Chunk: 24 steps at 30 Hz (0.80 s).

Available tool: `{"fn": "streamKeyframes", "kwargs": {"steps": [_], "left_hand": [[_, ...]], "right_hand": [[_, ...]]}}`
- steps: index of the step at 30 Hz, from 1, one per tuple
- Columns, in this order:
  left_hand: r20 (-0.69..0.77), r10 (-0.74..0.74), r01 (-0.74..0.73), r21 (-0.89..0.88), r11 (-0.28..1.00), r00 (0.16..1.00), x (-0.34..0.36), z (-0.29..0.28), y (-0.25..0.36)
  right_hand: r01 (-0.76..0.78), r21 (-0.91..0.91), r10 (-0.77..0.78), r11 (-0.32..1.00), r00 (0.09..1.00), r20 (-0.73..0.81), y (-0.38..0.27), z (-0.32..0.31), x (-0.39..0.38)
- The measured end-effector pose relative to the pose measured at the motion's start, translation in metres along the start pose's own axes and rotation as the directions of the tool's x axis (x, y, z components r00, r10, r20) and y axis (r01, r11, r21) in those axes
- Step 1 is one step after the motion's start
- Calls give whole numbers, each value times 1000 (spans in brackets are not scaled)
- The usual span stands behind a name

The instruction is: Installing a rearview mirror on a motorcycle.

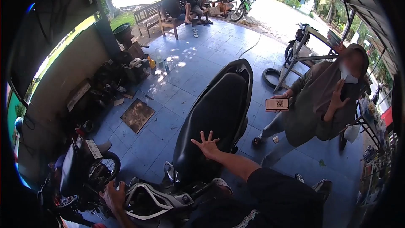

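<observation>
A scooter's long black seat [204, 114] stretches up the middle of the view. My right hand [206, 145] rests on it with fingers spread flat. At the lower left, my left hand [114, 196] is curled on the scooter's handlebar, partly shadowed. Below the seat is the scooter's front cowl [156, 200] with light trim. To the right, a hooded person [316, 105] in a face covering holds a phone [276, 104] showing a square code, their other hand raised near the chest.
A second motorbike [71, 169] stands at left beside dark clutter [105, 76] along a low wall. A tire [270, 78] leans by a metal frame at right. People [171, 6] sit on a bench at the back. Blue tiles [164, 122] surround the scooter.
</observation>
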<state>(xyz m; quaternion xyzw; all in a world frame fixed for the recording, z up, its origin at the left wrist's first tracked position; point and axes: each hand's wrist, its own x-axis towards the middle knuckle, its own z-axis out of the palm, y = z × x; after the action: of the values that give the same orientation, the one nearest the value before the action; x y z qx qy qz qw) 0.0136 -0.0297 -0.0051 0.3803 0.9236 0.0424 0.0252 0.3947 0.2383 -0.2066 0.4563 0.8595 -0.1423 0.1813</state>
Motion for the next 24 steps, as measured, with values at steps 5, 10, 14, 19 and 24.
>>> {"fn": "streamKeyframes", "kwargs": {"steps": [5, 10, 14, 19, 24], "left_hand": [[51, -6, 10, -84, 996, 999, 28, -23, 25], [10, 64, -61, -188, 980, 998, 30, -21, 20], [-104, 54, -84, -311, 947, 993, 25, -11, 5], [-391, -191, -120, -644, 755, 900, -6, -13, 7], [-554, -267, -218, -657, 721, 789, -106, 17, 39]], "right_hand": [[-108, -131, 102, 985, 993, -53, -3, -25, 20], [-140, -110, 128, 984, 986, -110, 1, -25, 14], [-113, -141, 102, 984, 992, -80, -5, -15, 17], [9, -209, -24, 978, 997, -71, -4, -20, 2], [126, -225, -152, 966, 983, -104, 22, -3, 14]]}}
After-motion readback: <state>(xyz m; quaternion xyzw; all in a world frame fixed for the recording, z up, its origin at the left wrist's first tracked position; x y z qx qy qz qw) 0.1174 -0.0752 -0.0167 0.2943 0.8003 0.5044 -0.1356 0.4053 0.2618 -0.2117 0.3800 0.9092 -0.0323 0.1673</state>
